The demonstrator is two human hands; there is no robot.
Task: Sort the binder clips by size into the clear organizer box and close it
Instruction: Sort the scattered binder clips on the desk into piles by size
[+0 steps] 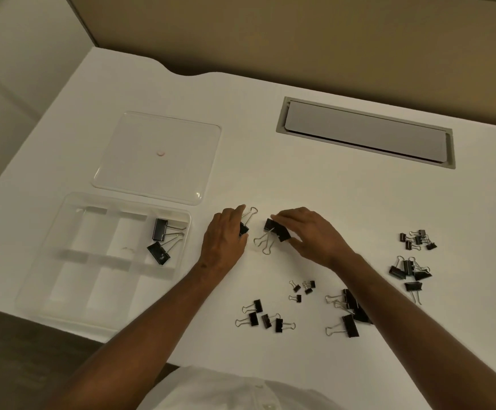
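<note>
We're early in the sort: clear organizer box [63,255] sits open at the desk's [270,179] near-left corner, its lid [158,156] lying flat just behind it, apart from it. Only two large binder clips [160,239] are inside, both in the far-right compartment; the other compartments look empty, though there is a faint mark in the middle one we can't identify. Left hand [226,241] is curled palm-down over a large clip [245,224], fingers partly closed on its black body with the wire handles poking out beyond the fingertips; looks like a grip, not fully confirmed since the hand hides most of it. Right hand [311,235] is pinched on another pair of large clips [276,230], thumb below and fingers on top, wire handles trailing toward the left; we can't tell if they're lifted or touching the desk. Everything else is unsorted on the desk: medium clips [266,318] near the front centre, tiny clips [303,288] just behind them, more large clips [348,313] partly under the right forearm, another tiny group [418,240] far right, and a medium group [409,272] just in front of that. We judge most of the work remains: drop the held large ones with their two mates, fill further compartments by size, then fit the lid.
</note>
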